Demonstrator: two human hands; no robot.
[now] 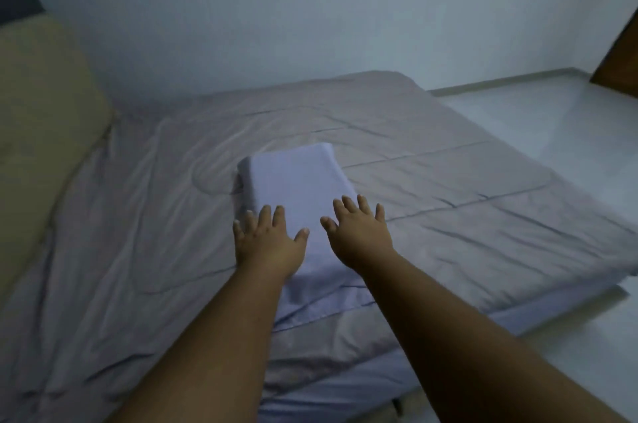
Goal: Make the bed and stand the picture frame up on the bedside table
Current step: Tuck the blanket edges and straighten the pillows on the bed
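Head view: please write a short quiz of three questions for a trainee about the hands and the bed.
1. True or false: the left hand is curled into a fist.
2. The yellowish cushion lies: A on the bed, at the picture's left; B on the floor; C on the folded cloth.
3. Fill in: the fingers of the right hand are ____ (spread or curled).
Key: 1 false; 2 A; 3 spread.
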